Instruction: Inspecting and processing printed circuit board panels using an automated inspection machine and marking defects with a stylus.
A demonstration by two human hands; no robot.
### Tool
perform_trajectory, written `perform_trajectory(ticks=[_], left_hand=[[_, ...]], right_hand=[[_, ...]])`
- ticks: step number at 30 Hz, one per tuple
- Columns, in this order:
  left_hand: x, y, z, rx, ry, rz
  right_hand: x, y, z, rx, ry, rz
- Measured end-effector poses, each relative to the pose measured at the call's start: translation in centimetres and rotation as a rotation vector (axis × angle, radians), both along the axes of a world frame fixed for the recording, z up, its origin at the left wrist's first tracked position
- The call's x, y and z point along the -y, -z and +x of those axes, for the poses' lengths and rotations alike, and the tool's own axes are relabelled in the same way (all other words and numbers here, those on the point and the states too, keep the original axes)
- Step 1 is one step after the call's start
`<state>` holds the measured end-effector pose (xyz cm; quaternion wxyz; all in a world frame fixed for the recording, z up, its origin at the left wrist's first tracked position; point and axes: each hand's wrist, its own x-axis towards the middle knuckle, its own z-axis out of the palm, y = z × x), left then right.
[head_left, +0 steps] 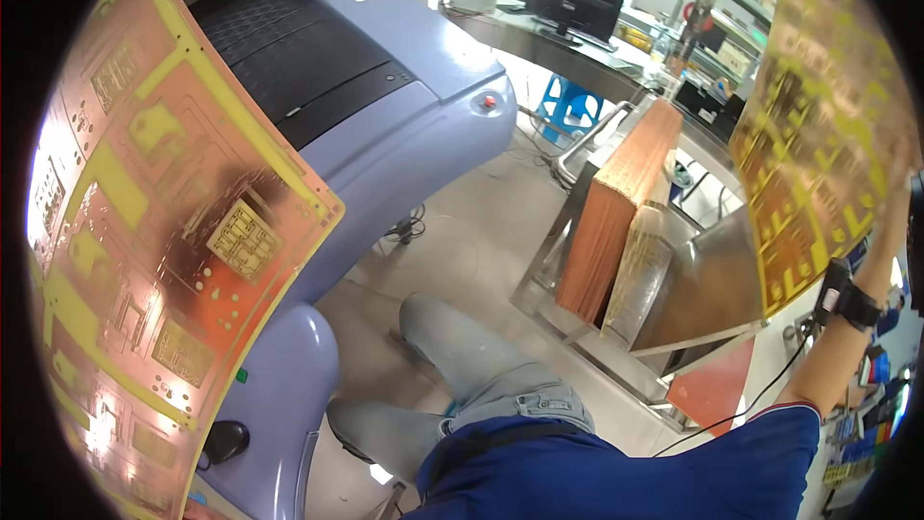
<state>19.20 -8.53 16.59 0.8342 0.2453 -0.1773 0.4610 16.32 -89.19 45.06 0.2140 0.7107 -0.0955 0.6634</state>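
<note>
A large copper circuit board panel with yellow-green traces stands tilted at the left, close to me. A sliver of my left hand shows at its bottom edge, seemingly gripping it; most of the fingers are hidden. On the right, my raised arm wears a black wristband. My right hand, partly lost in the dark rim, grips the edge of a second circuit board panel, thinner-looking and golden with yellow patterns. This panel hangs upright beside the metal rack.
A blue-grey machine with a black lid stands ahead left; a black mouse rests on its lower ledge. A metal rack carries a thick stack of copper-coloured panels. Beyond are a blue stool and a monitor on a desk.
</note>
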Motion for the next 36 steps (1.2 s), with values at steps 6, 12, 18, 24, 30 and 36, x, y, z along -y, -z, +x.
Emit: perform_trajectory(ticks=[6, 12, 18, 24, 30, 36], left_hand=[[2.2, -0.6, 4.3, -0.066, 0.010, 0.027], [-5.5, 7.5, 10.5, 0.103, 0.368, 0.052], [0.8, 1.7, 16.7, -0.048, 0.339, -0.057], [4.7, -1.7, 20.9, -0.183, 0.264, -0.185], [5.0, 0.2, 25.9, -0.287, 0.374, -0.240], [6.0, -0.6, 26.3, -0.429, 0.305, -0.232]], right_hand=[[13.0, 14.0, 7.8, -0.124, 0.250, 0.314], [23.6, 29.6, 14.0, -0.395, 0.190, 0.794], [26.8, 36.6, 22.0, -0.525, 0.242, 0.938], [26.1, 42.5, 32.7, -0.565, -0.287, 1.379], [29.0, 46.8, 35.6, -0.692, -0.480, 1.288], [16.6, 36.8, 39.5, -0.683, -0.500, 1.564]])
